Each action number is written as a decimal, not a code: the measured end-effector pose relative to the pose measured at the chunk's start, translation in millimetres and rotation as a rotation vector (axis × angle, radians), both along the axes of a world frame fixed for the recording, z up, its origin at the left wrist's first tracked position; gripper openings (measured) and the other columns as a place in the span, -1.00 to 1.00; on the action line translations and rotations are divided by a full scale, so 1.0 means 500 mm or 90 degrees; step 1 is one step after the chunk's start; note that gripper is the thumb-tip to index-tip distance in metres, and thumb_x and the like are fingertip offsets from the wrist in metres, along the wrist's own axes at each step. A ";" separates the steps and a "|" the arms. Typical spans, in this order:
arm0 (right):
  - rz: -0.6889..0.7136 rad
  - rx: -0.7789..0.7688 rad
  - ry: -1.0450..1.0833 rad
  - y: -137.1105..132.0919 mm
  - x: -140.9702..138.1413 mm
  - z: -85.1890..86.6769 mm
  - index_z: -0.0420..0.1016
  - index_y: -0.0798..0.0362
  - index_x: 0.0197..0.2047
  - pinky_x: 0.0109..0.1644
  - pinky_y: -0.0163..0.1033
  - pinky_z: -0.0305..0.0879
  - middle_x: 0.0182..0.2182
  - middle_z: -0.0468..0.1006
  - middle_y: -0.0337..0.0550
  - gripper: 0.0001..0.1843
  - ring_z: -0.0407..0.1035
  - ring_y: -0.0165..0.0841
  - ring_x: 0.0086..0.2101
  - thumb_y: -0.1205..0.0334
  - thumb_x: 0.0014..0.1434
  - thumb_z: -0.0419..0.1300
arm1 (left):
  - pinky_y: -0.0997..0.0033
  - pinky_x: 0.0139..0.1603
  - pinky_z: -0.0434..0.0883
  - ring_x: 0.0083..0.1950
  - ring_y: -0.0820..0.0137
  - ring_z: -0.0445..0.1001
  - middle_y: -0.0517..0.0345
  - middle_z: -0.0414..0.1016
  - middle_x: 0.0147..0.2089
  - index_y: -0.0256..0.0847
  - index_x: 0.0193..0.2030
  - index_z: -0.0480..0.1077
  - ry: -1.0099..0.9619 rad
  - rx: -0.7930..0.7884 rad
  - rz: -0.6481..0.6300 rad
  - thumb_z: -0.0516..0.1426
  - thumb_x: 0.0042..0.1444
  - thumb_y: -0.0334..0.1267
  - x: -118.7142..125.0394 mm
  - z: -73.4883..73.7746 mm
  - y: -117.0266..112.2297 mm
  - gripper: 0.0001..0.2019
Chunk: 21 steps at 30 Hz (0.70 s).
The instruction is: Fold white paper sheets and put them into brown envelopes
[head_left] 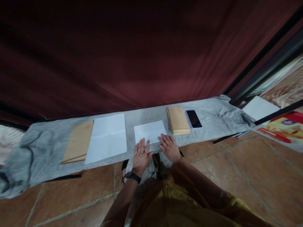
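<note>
A white sheet of paper (149,130), about half the size of the larger one, lies flat in front of me. My left hand (141,155) rests with fingers stretched out on its lower left edge. On its lower right corner my right hand (169,147) lies flat, fingers spread. To the left is a larger white sheet (109,134) with a crease across its middle. It partly overlaps some brown envelopes (78,138). A stack of brown envelopes (178,119) sits to the right of the small sheet.
A phone (193,119) with a dark screen lies right of the envelope stack. Grey cloth (215,116) covers the narrow table. Behind hangs a dark red curtain (146,63). At the far right are a black metal frame (262,69) and a colourful printed package (286,129).
</note>
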State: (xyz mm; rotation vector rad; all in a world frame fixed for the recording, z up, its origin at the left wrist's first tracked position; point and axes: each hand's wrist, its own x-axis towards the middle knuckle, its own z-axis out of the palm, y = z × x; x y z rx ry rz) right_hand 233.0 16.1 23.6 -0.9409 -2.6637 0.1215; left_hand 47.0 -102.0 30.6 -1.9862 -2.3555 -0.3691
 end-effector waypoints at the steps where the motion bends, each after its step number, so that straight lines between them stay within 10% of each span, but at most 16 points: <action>1: -0.001 -0.001 -0.001 0.001 0.004 0.000 0.14 0.03 0.45 0.41 0.10 -0.04 0.40 0.17 -0.02 -0.44 0.07 -0.14 0.36 0.07 0.46 -0.04 | -0.06 0.50 0.02 0.55 0.11 -0.08 -0.19 -0.06 0.54 -0.21 0.48 0.02 0.004 0.007 0.000 -0.03 0.35 0.01 -0.004 -0.003 -0.004 -0.36; 21: -0.031 -0.005 0.006 0.009 0.048 -0.019 0.11 0.08 0.45 0.42 0.08 -0.04 0.40 0.19 -0.02 -0.43 0.05 -0.14 0.36 0.09 0.47 -0.08 | -0.11 0.49 0.05 0.53 0.06 -0.03 -0.31 0.02 0.50 -0.45 0.49 -0.08 0.073 0.046 0.025 -0.11 0.37 0.05 -0.020 -0.014 -0.042 -0.28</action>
